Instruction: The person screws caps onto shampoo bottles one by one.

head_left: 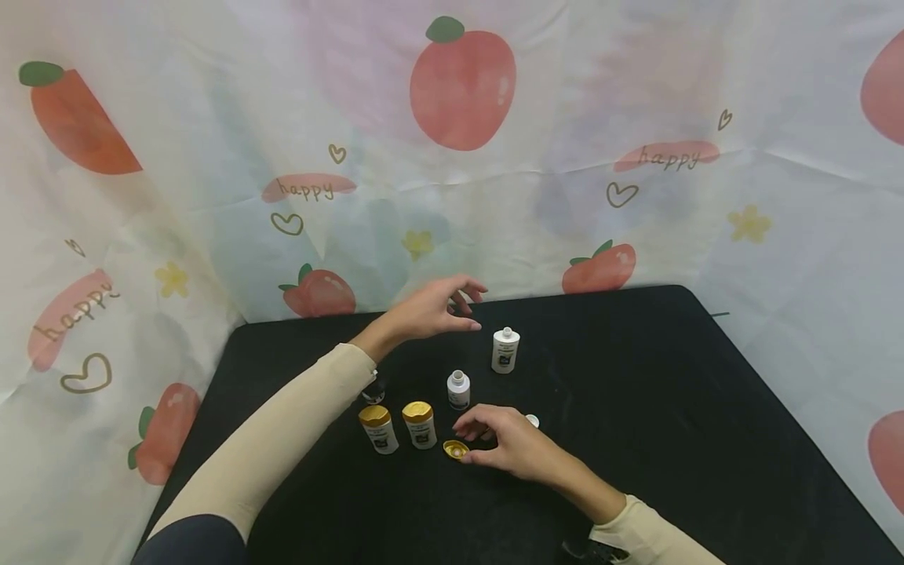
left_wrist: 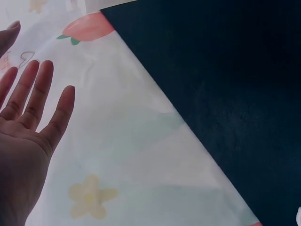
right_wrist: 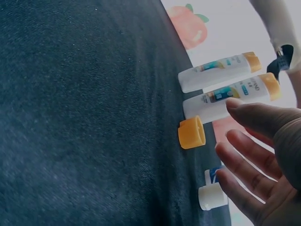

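Note:
My left hand (head_left: 429, 310) hovers over the far part of the black table, left of an uncapped white bottle (head_left: 504, 353), fingers loosely bent around nothing. In the left wrist view the hand (left_wrist: 26, 141) has its fingers spread. Lower down, my right hand (head_left: 519, 443) is beside a loose gold cap (head_left: 456, 450); whether it touches the cap is unclear. The right wrist view shows the hand's (right_wrist: 261, 165) relaxed fingers holding nothing, near the gold cap (right_wrist: 190, 133) and a white cap (right_wrist: 212, 196). A smaller uncapped white bottle (head_left: 458, 391) stands just beyond it.
Two gold-capped white bottles (head_left: 379, 431) (head_left: 421, 428) stand upright left of the loose gold cap. The white cap (head_left: 533, 421) is partly hidden behind my right hand. A fruit-patterned cloth (head_left: 494, 212) hangs behind the black table (head_left: 671, 408).

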Motion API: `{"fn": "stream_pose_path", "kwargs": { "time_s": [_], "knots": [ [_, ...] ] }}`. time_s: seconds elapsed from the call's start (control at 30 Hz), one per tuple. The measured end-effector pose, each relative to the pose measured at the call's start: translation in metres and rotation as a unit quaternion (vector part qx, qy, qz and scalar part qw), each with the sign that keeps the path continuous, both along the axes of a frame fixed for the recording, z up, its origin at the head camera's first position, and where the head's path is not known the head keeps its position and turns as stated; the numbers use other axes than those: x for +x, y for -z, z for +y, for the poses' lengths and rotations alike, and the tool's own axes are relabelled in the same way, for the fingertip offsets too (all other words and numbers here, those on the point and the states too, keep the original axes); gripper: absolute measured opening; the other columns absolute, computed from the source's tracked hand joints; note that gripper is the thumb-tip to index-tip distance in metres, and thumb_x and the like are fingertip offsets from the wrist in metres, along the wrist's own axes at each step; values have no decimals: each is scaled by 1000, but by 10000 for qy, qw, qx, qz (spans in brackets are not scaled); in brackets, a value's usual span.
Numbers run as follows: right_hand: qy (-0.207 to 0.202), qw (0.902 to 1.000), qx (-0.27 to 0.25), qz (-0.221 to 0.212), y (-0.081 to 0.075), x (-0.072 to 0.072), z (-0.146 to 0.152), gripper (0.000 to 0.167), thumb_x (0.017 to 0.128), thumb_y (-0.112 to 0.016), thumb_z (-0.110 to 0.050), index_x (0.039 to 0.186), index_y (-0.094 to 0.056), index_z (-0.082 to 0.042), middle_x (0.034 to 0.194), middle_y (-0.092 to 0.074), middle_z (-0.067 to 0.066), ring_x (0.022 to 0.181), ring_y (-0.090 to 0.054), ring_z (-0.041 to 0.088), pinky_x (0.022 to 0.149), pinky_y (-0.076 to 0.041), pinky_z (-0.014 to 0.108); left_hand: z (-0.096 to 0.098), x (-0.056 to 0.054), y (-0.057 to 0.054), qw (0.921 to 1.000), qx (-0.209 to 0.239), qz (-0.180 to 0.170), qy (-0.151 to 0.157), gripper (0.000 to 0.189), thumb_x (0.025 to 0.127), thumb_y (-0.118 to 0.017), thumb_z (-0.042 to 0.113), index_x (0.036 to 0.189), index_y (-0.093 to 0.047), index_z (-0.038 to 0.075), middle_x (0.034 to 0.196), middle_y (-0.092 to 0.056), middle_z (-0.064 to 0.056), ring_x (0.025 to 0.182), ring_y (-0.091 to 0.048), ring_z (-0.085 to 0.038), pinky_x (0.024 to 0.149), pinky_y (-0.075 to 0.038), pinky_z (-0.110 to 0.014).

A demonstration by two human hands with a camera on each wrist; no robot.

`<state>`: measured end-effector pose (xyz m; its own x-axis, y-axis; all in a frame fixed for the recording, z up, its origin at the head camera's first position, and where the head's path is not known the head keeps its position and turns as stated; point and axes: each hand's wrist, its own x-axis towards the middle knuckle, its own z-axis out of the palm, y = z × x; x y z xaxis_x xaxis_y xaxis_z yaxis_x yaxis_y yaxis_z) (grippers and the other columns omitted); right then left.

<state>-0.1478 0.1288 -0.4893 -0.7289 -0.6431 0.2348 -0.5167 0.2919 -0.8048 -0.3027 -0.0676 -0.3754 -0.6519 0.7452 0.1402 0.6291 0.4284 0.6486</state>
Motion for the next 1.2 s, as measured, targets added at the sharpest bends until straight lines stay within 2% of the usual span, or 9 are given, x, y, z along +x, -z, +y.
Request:
{"fn": "stream_pose_path", "kwargs": {
  "time_s": [0.23,0.47,0.6,0.8,0.97,1.2],
  "knots": [
    [80,9996,155,200,1,2,-4,36,84,-84,-8,116,-67,-5,111,-72,7,95,-72,19,82,-60,37,18,-6,11,9989,-463,-20,-77,54,92,-78,26,139,-54,14,126,-64,-2,110,-63,-16,91,-55,-35],
    [163,9985,246,460,3,2,-6,35,84,-84,-10,115,-68,-7,110,-71,4,98,-70,16,85,-59,34,31,-10,23,9978,-592,-280,-83,55,92,-78,22,140,-53,12,128,-63,-8,113,-63,-23,94,-54,-37],
    [242,9975,283,606,5,2,-5,35,84,-85,-10,114,-68,-8,110,-71,2,98,-70,13,85,-59,34,35,-13,28,9972,-677,-298,-73,53,92,-78,22,138,-54,11,127,-63,-8,113,-64,-24,94,-54,-36],
    [315,9974,361,538,4,4,-4,35,84,-85,-13,115,-68,-8,110,-71,2,99,-69,14,86,-59,35,43,-14,31,9960,-860,-222,1,52,92,-78,23,137,-56,11,127,-65,-10,112,-64,-23,94,-54,-34],
    [340,9976,421,421,4,4,-5,35,84,-85,-14,115,-68,-9,109,-70,1,98,-68,13,86,-58,36,49,-15,36,9940,-1006,-416,73,51,93,-77,21,137,-56,7,126,-65,-11,114,-65,-28,94,-54,-35],
    [329,9973,455,480,7,4,-6,36,84,-85,-13,115,-68,-9,110,-70,3,98,-69,15,86,-59,35,55,-14,47,9911,-1227,-500,121,44,94,-75,22,134,-59,9,120,-66,-3,110,-65,-19,92,-54,-29]
  ]
}}
